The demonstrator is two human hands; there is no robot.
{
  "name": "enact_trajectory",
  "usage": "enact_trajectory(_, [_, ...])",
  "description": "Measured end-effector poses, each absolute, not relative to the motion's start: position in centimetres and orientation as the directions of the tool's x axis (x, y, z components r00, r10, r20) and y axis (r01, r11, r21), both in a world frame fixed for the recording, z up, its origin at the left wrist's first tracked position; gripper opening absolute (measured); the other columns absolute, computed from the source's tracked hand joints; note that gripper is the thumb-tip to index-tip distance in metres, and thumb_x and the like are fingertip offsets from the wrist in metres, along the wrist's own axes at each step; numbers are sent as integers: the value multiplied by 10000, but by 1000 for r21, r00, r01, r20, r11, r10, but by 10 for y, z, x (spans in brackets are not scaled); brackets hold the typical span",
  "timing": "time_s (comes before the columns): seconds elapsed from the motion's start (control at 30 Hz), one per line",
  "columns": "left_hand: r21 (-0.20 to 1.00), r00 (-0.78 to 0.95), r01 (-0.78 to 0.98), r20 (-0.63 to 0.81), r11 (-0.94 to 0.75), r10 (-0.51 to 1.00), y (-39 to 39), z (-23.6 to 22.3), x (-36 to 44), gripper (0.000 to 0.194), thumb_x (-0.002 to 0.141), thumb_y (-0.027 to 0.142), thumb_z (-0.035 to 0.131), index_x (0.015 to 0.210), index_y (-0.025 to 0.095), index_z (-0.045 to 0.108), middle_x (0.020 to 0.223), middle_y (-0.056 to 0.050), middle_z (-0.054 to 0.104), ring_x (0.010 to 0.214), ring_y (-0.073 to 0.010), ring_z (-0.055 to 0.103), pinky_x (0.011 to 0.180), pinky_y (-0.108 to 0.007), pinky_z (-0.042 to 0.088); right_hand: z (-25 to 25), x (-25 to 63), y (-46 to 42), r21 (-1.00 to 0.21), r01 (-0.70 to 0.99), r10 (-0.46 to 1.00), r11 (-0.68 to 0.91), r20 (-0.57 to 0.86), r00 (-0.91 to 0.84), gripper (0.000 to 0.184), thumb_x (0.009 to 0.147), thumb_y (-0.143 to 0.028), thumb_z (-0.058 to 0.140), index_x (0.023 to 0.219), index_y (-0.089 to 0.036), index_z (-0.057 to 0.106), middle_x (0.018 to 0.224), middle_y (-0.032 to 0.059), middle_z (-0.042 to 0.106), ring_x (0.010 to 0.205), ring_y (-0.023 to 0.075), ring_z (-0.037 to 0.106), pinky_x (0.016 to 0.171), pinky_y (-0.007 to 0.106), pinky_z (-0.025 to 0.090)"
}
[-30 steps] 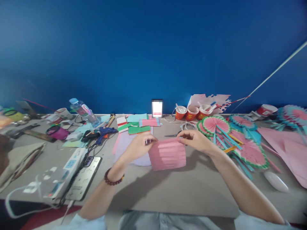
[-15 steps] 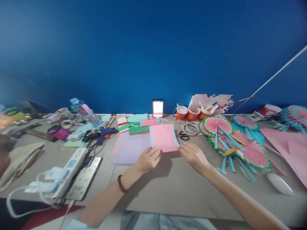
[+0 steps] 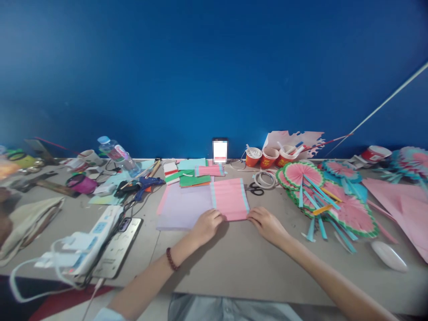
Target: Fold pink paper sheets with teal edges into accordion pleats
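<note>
A pink sheet of paper [image 3: 230, 198] with light-blue side edges lies on the table in front of me. Fingers of my left hand [image 3: 207, 225] are closed on its near left corner. My right hand [image 3: 266, 224] pinches the near right corner, fingertips together. The near edge between the hands looks slightly raised or folded. Partly under the sheet's left side is a lilac sheet of paper [image 3: 183, 207]. Black-handled scissors [image 3: 256, 191] rest just beyond my right hand. Behind the sheet sits a smaller pink folded strip [image 3: 210, 170] with blue ends.
Pink paper fans [image 3: 354, 214] with blue strips lie on the right, near a white computer mouse [image 3: 389, 256]. Red paper cups [image 3: 269, 158] stand by the wall. Leftward are a phone [image 3: 118, 249], a power strip [image 3: 96, 238], a glue gun [image 3: 145, 185] and a bottle [image 3: 120, 156].
The pink sheet's near edge has come down and toward me, both hands with it. The sheet now lies flatter on the table.
</note>
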State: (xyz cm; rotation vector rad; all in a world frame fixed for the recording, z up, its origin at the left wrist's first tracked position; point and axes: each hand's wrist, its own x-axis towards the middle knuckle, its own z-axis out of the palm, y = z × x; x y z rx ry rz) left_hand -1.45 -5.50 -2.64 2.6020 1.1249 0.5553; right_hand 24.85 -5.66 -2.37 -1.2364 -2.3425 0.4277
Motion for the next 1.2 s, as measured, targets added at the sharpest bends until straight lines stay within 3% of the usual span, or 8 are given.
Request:
enact_trajectory(0.13, [572, 558, 604, 192, -554, 807, -51, -20, -13, 212, 935, 276, 461, 926, 189, 654, 883, -40, 664, 867, -159, 596, 780, -268, 451, -19, 248, -48, -631, 643, 880, 434, 145, -451, 195, 872, -199, 475, 859, -204, 670, 862, 61, 687, 858, 203, 619, 805, 323, 471])
enact_trajectory(0.27, [648, 538, 579, 152, -495, 829, -47, -20, -14, 194, 918, 266, 493, 871, 193, 666, 889, -33, 647, 858, -150, 600, 777, -251, 448, -18, 249, -42, -693, 637, 916, 336, 85, -391, 154, 823, -206, 512, 806, -197, 665, 817, 54, 700, 794, 196, 634, 760, 294, 462])
enact_trajectory(0.6, [707, 507, 551, 139, -444, 850, -45, -26, -14, 165, 880, 213, 541, 823, 184, 694, 875, -46, 636, 849, -149, 603, 781, -253, 461, -18, 244, -31, -678, 679, 924, 282, 1, -382, 181, 769, -207, 519, 726, -183, 693, 794, 73, 716, 764, 202, 637, 725, 288, 451])
enact_trajectory(0.87, [650, 515, 560, 214, -514, 830, -47, -29, -17, 193, 894, 238, 529, 867, 184, 712, 871, -67, 634, 867, -169, 592, 781, -290, 477, -14, 243, -30, -658, 704, 921, 267, -40, -387, 205, 759, -209, 496, 749, -197, 700, 771, 47, 713, 705, 187, 626, 687, 278, 449])
enact_trajectory(1.2, [794, 558, 455, 99, -403, 824, -44, -13, -29, 141, 861, 201, 575, 881, 184, 713, 907, -56, 689, 847, -142, 640, 800, -250, 492, -10, 242, -30, -655, 716, 921, 240, -81, -382, 203, 743, -203, 498, 753, -185, 700, 744, 42, 708, 695, 176, 625, 673, 261, 426])
